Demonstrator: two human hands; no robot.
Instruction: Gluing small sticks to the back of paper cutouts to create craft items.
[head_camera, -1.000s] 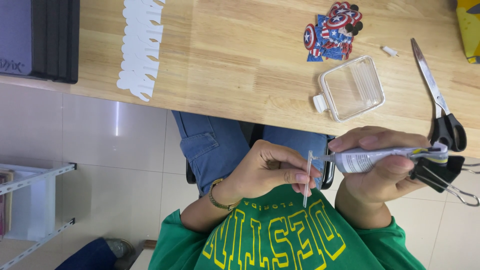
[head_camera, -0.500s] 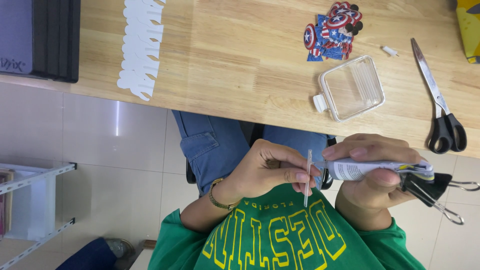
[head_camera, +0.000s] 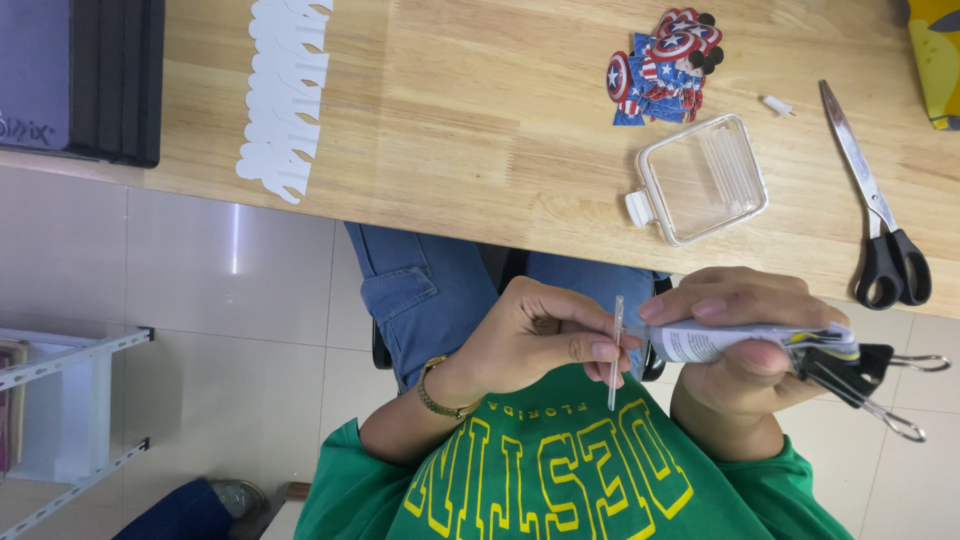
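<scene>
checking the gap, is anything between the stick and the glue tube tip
Nothing visible: the stick in the left hand stands just beside the tube tip held by the right hand.

One scissors (head_camera: 877, 215), one clear box (head_camera: 703, 180), one binder clip (head_camera: 850, 372), one thin stick (head_camera: 615, 352)

Single head view, looking steeply down, image inverted: table (head_camera: 480, 130) fills upper frame, wearer's hands close at lower centre, lap and floor below. No second view.

Bare tabletop (head_camera: 480, 130) between white cutouts (head_camera: 283, 90) and clear box (head_camera: 703, 178), scissors (head_camera: 880, 220) rightward
</scene>
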